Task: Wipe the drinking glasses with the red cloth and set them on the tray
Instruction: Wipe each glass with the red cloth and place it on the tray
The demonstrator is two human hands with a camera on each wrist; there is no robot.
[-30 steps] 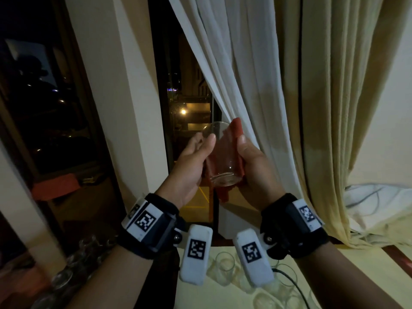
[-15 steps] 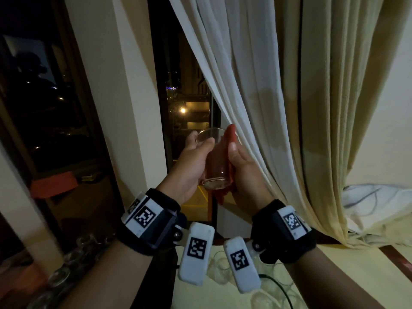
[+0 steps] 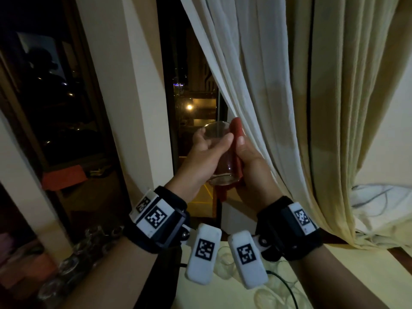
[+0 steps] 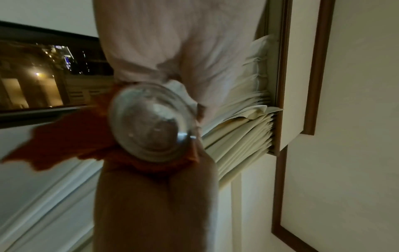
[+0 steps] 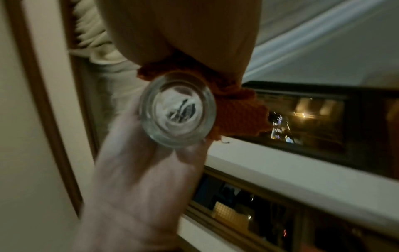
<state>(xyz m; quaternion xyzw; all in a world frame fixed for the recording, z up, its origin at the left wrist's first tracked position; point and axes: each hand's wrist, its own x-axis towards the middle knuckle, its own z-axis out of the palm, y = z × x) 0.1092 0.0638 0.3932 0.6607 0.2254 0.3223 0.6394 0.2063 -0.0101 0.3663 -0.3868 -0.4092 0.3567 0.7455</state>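
A white sheer curtain hangs beside a cream drape, both drawn back from a dark window showing night lights. A dark cable runs across the pale yellow table below.

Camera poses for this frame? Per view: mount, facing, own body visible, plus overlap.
Head: on the head, facing forward and down; left hand and right hand hold the glass with the red cloth before the curtain; both forearms and wrist rigs show.
Left wrist: along the left hand toward the glass base; the arm below is probably the right one.
Right wrist: along the right hand at the glass base; both hands show.
Shared: all three see glass and red cloth.
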